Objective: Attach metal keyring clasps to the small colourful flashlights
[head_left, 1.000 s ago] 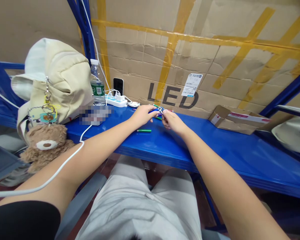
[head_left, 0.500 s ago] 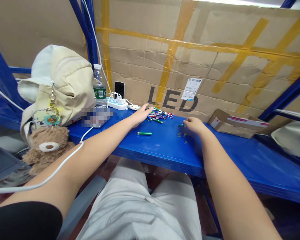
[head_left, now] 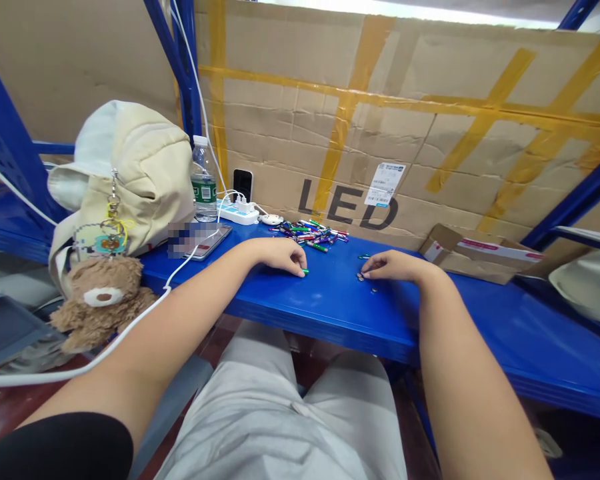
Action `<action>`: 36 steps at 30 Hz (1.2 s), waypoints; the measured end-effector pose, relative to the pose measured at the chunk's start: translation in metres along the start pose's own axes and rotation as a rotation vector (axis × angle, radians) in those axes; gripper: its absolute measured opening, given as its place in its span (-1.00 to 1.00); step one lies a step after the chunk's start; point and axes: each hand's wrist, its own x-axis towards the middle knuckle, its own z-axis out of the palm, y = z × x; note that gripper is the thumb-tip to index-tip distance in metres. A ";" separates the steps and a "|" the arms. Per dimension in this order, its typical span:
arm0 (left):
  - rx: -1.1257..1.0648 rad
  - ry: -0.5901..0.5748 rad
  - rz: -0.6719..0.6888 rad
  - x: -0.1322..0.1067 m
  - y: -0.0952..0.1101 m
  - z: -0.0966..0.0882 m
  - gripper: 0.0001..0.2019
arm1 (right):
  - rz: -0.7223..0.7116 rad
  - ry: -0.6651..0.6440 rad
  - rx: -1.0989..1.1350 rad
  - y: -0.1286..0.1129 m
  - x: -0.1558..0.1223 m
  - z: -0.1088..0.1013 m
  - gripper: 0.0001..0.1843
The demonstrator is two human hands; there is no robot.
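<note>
My left hand (head_left: 283,255) is low over the blue table (head_left: 320,300), fingers curled down round a short shiny green tube (head_left: 305,271). Only one end of that tube shows past the fingertips. My right hand (head_left: 393,265) has its thumb and fingertips together at the table among a few small round metal pieces (head_left: 375,290). What it pinches, if anything, is too small to make out. A teal carabiner-like piece (head_left: 364,257) lies just behind its fingertips. Behind my left hand is a pile of small coloured metal tubes (head_left: 313,233), green, red, blue and purple.
An open cardboard box (head_left: 485,257) stands at the right. To the left are a phone (head_left: 213,241), a water bottle (head_left: 203,187), a white power strip (head_left: 237,212), and a cream bag (head_left: 150,160) with a teddy bear (head_left: 105,293). A white cable (head_left: 167,289) crosses by my left arm.
My left hand has come from the pile towards the front edge and closed round the lone green tube. My right hand has moved slightly nearer, down onto the small round pieces.
</note>
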 end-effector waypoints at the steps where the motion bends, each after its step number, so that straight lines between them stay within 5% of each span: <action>1: -0.028 0.049 0.032 0.002 0.002 0.002 -0.72 | 0.001 0.000 -0.004 0.000 0.001 0.001 -0.71; 5: -0.280 0.187 0.114 0.007 0.012 0.010 -0.73 | 0.010 0.031 -0.020 -0.005 0.001 0.004 -0.79; 9: -0.491 0.156 0.084 0.012 0.014 0.016 -0.73 | -0.110 0.205 0.116 -0.018 0.000 0.007 -0.74; 12: -0.531 0.139 0.079 0.016 0.011 0.018 -0.72 | -0.273 0.343 0.249 -0.039 0.002 0.017 -0.63; 19: -0.530 0.157 0.114 0.019 0.005 0.020 -0.71 | -0.500 0.355 0.341 -0.079 0.011 0.044 -0.63; 26: -0.535 0.159 0.114 0.022 0.001 0.022 -0.73 | -0.500 0.340 0.336 -0.074 0.012 0.042 -0.60; 30: -0.449 0.214 0.157 0.023 0.000 0.021 -0.75 | -0.388 0.413 0.226 -0.056 0.011 0.031 -0.58; 36: -0.223 0.295 0.280 0.021 -0.002 0.020 -0.82 | -0.115 0.163 -0.025 -0.026 0.003 0.013 -0.72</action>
